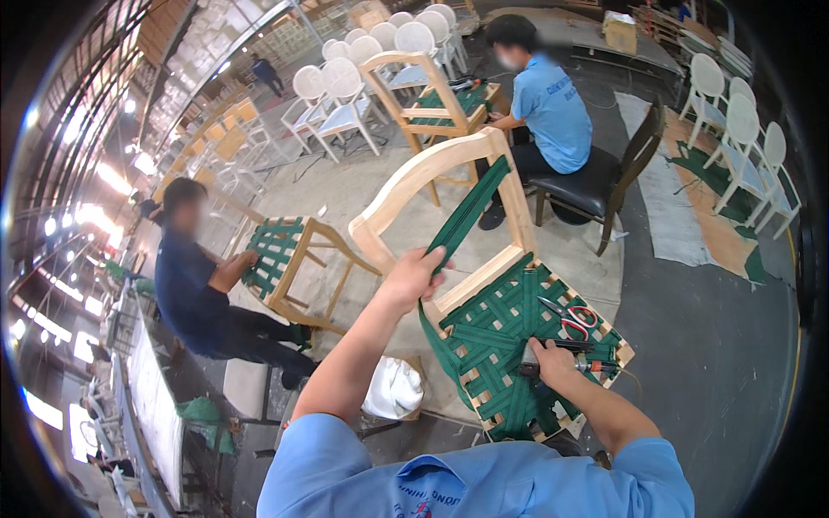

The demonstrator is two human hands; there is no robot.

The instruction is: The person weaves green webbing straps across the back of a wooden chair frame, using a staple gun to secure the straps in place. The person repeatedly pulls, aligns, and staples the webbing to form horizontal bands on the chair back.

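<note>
A pale wooden chair frame stands before me, its seat woven from green webbing strips. My left hand is closed around a loose green webbing strap. One stretch of it runs up to the top right of the backrest; another hangs down by the seat's left side. On the seat, my right hand is wrapped around the grip of a dark staple gun with an orange-red hose fitting. Red-handled scissors lie on the webbing just beyond that hand.
At left, a person in dark clothes works on another webbed chair. A person in light blue sits ahead on a dark chair, beside a third wooden frame. A white bag stands near my left arm. White chairs line the right.
</note>
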